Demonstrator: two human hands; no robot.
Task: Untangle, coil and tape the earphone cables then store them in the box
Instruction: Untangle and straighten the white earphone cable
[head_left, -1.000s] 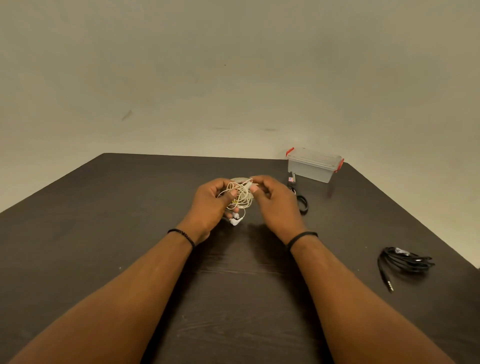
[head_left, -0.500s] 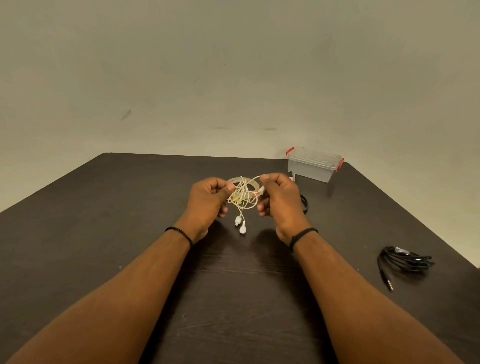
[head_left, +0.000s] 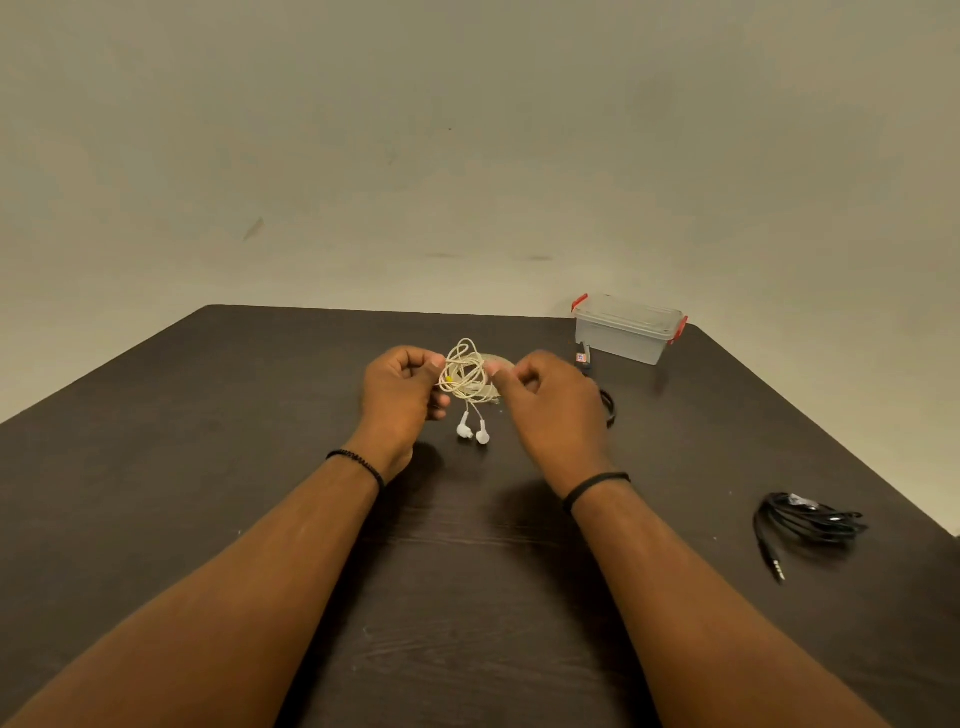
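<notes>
Hands drawn slightly apart since a second ago: left hand (head_left: 400, 395) and right hand (head_left: 545, 400) each pinch the tangled white earphone cable (head_left: 464, 375) above the counter (head_left: 208, 441); earbuds dangle; box (head_left: 626, 328) far right.

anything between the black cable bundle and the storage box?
No, bare dark table in the head view. The black cable bundle lies near the right edge and the lidded box at the far corner.

Dark table (head_left: 208, 493): box (head_left: 626, 332), black cable (head_left: 810, 522).
</notes>
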